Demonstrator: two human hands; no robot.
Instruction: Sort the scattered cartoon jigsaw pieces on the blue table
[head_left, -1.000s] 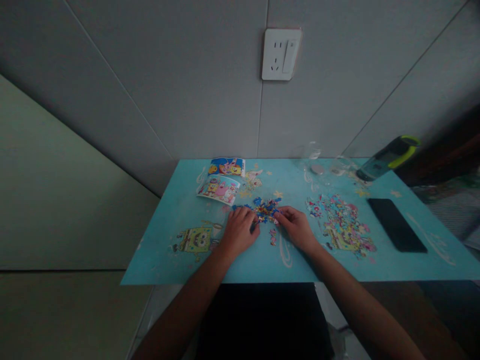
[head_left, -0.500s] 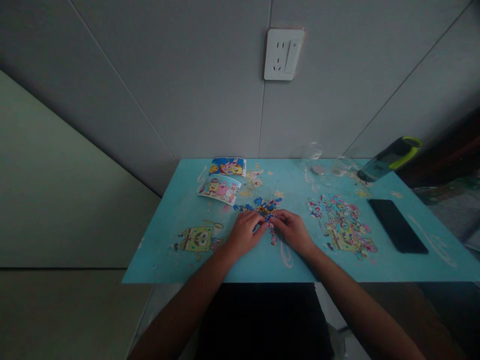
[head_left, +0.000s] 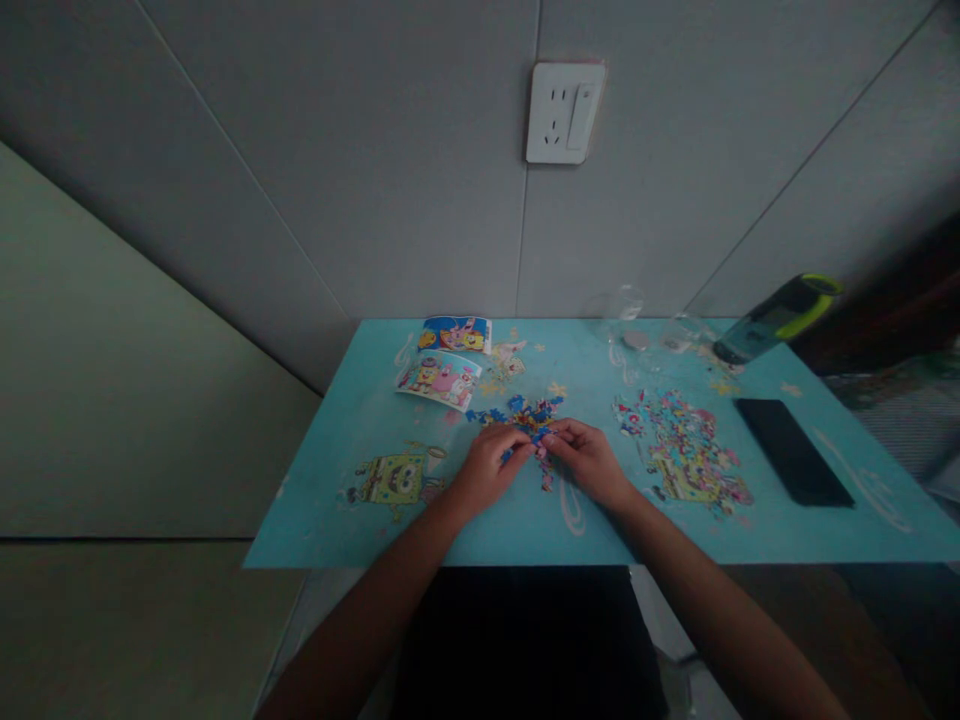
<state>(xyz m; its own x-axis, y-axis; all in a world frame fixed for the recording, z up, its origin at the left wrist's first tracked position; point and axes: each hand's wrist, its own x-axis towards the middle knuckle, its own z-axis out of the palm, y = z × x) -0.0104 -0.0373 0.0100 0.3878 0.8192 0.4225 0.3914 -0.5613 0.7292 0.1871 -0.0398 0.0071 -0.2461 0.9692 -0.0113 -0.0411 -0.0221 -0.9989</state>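
Note:
At the middle of the table, my left hand (head_left: 489, 462) and my right hand (head_left: 589, 460) meet with their fingertips pinched together. Between them is a blue puzzle piece (head_left: 538, 437), partly covered by the fingers, and both hands grip it. Around and under the fingertips lies a cluster of blue, yellow and pink puzzle pieces (head_left: 517, 404), some hidden by my hands. To the right of my right hand spreads a loose heap of multicoloured puzzle pieces (head_left: 686, 430). Two printed picture cards, a blue one (head_left: 454, 334) and a pink one (head_left: 442, 378), lie beyond my left hand.
The light blue table (head_left: 330, 440) has cartoon prints on its top and meets a grey wall. At the right lies a black flat slab (head_left: 793, 452), with a dark bottle (head_left: 772, 322) behind it. Clear containers (head_left: 628, 303) stand near the wall, below a socket (head_left: 565, 113).
Almost nothing differs. My fingers have shifted slightly around the blue piece, and the camera view has moved a little.

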